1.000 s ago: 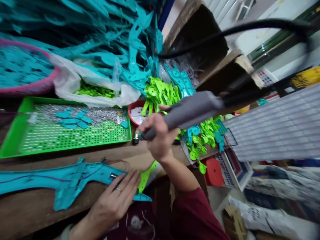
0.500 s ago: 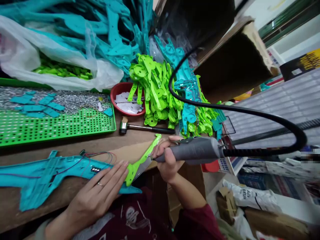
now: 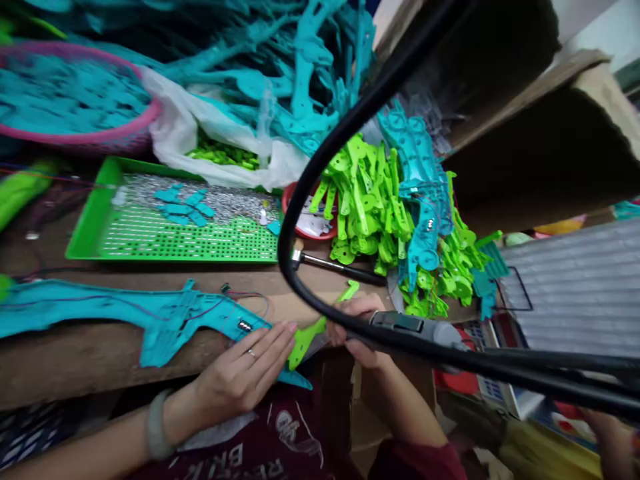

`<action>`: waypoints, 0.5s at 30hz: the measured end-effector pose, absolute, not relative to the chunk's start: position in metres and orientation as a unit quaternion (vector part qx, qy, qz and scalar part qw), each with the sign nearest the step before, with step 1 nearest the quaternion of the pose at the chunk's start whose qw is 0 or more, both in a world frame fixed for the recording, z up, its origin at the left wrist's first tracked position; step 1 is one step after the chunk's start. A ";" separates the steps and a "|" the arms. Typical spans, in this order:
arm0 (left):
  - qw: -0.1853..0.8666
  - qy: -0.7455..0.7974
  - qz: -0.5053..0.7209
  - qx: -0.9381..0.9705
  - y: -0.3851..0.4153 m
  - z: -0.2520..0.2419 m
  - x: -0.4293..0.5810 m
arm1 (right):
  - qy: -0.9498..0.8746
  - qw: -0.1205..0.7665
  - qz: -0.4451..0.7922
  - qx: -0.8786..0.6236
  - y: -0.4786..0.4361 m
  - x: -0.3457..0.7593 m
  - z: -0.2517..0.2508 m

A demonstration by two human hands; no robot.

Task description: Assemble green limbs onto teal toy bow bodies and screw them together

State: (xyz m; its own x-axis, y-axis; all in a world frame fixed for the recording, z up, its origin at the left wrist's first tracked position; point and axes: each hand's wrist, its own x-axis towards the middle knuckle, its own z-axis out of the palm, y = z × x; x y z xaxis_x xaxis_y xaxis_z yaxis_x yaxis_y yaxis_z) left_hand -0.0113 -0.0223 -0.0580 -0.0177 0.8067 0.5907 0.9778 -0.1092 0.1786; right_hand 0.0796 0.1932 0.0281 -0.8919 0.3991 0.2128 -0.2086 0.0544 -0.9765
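The left hand (image 3: 243, 373) is laid flat, fingers extended and open, on the near end of a long teal plastic part (image 3: 150, 317) that lies along the front edge of the wooden bench (image 3: 75, 360). A ring is seen on one finger and a pale bracelet (image 3: 156, 425) on the wrist. Thin red and dark wires (image 3: 240, 300) are seen running over the teal part.

The right hand (image 3: 357, 327) is closed around a grey powered hand tool (image 3: 415, 328), held roughly level. Its tip is directed at a lime green plastic piece (image 3: 313, 330) that sits between the two hands, at the teal part's end. Whether the tip touches the piece cannot be told. A thick black cable (image 3: 310, 173) is looped up from the tool across the view.

Behind the hands a small hammer (image 3: 335, 265) is laid on the bench. Just beyond it a red bowl (image 3: 313, 230) is placed, and to its left a green perforated tray (image 3: 165, 237) bearing silver bits and small teal pieces. A heap of lime green parts (image 3: 370, 207) mixed with teal ones is piled right of the bowl. A white plastic bag (image 3: 200, 143) and a pink-rimmed basket (image 3: 100, 130) of teal parts are noted at the back.
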 end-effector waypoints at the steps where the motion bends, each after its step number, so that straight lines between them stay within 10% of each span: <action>1: 0.153 -0.652 -0.288 -0.685 -0.021 -0.057 -0.012 | -0.690 0.207 0.692 -0.046 0.196 0.072 0.036; 6: 0.164 -0.658 -0.293 -0.674 -0.015 -0.053 -0.016 | -0.592 0.369 0.714 -0.056 0.176 -0.018 0.047; 15: 0.176 -0.652 -0.331 -0.659 -0.010 -0.061 -0.012 | -0.593 0.335 0.725 -0.098 0.154 -0.104 -0.005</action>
